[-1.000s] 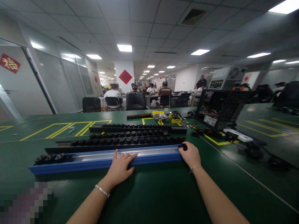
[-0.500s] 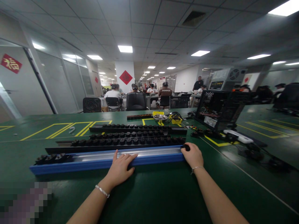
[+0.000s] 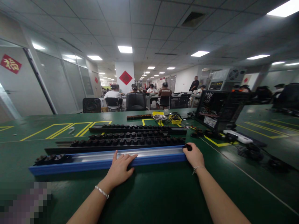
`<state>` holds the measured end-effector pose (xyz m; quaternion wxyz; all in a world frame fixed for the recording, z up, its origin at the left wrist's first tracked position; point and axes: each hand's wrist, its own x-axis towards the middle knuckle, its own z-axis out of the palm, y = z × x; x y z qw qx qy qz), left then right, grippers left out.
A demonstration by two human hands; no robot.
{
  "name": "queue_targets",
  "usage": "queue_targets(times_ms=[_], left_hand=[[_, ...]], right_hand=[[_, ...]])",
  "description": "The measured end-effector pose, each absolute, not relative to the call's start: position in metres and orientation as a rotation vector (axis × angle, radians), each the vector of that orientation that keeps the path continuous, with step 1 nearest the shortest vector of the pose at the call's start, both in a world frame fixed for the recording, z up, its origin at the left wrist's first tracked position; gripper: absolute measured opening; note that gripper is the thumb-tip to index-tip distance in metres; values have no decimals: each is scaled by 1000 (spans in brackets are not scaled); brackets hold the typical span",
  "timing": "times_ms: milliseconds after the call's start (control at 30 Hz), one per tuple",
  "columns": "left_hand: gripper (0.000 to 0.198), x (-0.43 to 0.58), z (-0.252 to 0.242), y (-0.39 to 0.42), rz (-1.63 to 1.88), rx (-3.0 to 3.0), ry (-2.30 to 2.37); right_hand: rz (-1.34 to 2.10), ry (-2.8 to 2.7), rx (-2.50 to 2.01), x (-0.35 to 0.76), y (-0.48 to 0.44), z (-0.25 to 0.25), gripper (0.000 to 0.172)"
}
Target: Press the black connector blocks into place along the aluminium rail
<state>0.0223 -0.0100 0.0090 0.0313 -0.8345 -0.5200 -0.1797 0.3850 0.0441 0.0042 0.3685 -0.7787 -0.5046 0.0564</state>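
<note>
A long blue channel rail [image 3: 88, 168] with a shiny metal inside lies across the table. Several black modules [image 3: 50, 159] sit in its left end. My left hand [image 3: 119, 168] rests on the near wall around mid-length, fingers spread, index and middle fingertips reaching over the edge. At the rail's right end, my right hand [image 3: 195, 155] pinches a small black module [image 3: 188, 147] between thumb and fingers. Its lower side is hidden, so I cannot tell whether it touches the channel.
Behind the blue rail lie black rails [image 3: 112, 141] lined with black modules. Farther back are a metal bowl [image 3: 159, 117] and cables. An open computer case [image 3: 220, 109] stands at right, near a white power strip [image 3: 238, 137]. People sit at tables beyond.
My right hand has shifted slightly right with the black module in its fingers. The left hand stays in place on the rail.
</note>
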Motion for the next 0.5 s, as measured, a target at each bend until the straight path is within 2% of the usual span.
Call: queue_targets(times_ms=[500], left_hand=[[55, 21, 7, -9, -554, -2563, -1582]], right_hand=[[154, -1215, -2009, 396, 43, 4, 44]])
